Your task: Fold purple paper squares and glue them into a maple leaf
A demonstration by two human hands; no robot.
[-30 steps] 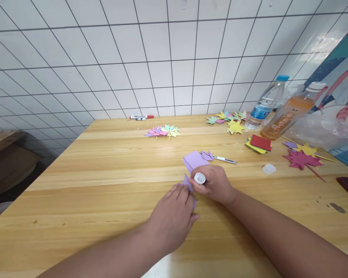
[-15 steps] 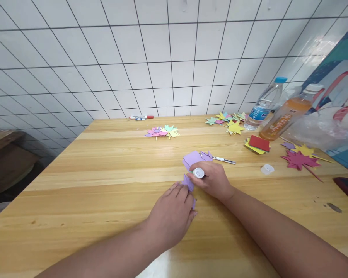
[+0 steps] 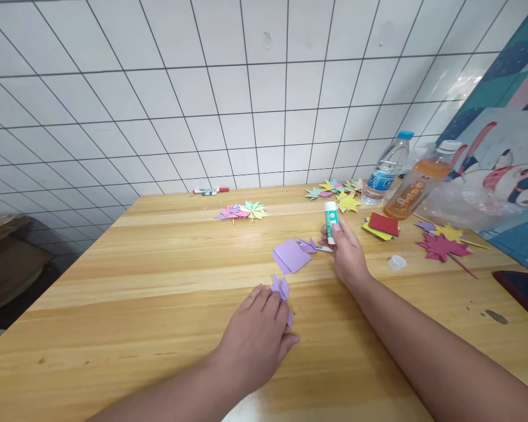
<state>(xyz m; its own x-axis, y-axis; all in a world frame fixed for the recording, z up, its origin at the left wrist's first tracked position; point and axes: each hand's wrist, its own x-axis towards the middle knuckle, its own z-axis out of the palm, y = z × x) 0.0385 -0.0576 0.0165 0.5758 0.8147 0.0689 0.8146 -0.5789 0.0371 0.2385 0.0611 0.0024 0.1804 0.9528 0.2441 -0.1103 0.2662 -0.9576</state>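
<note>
My right hand (image 3: 348, 249) is closed round a green-and-white glue stick (image 3: 331, 221), held upright above the table. Under the slightly curled fingers of my left hand (image 3: 259, 331), a folded purple paper piece (image 3: 280, 287) is held down on the wood; its pointed tips show past the fingers and the rest is covered. Just beyond it lie flat purple paper squares (image 3: 292, 255) and another small folded purple piece (image 3: 308, 245). A slim white-handled tool (image 3: 324, 249) is partly hidden by my right hand. The glue stick's clear cap (image 3: 396, 262) rests to the right.
Colourful paper leaves (image 3: 242, 211) lie at the back, with more leaves (image 3: 347, 201) beside a water bottle (image 3: 382, 173) and an orange drink bottle (image 3: 418, 186). Red and yellow paper squares (image 3: 383, 224) and a dark red leaf (image 3: 442, 247) are at right. Markers (image 3: 211, 191) lie by the tiled wall.
My right hand has lifted the glue stick off the purple paper and moved it right and away, turning it upright. My left hand stays on the folded piece. The view has tilted a little.
</note>
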